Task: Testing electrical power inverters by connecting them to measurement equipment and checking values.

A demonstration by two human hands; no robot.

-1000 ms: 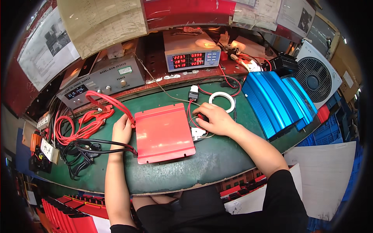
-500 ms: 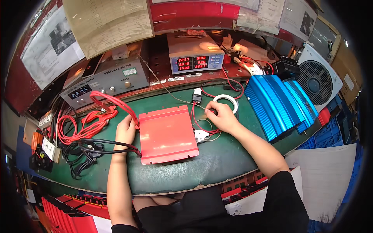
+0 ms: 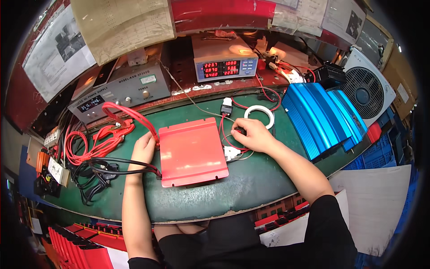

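Note:
A flat red metal box lies on the green bench, with thick red cables and black cables joined to its left side. My left hand is closed at the box's left edge, around the end of the red cables; its fingertips are partly hidden. Right of the box, my right hand has its fingers curled over the thin red wires, and what they hold is hidden. A white plug sits by the box's right side. Beyond my right hand are a small black-and-white switch and a white tape roll.
Along the back stand a grey power supply and a meter with lit red digits. Blue finned cases and a fan are at the right. Red clamp leads and a power strip lie at the left.
My right hand has shifted slightly left, closer to the box, and its fingers have curled lower over the wires. My left hand keeps its place at the cable end.

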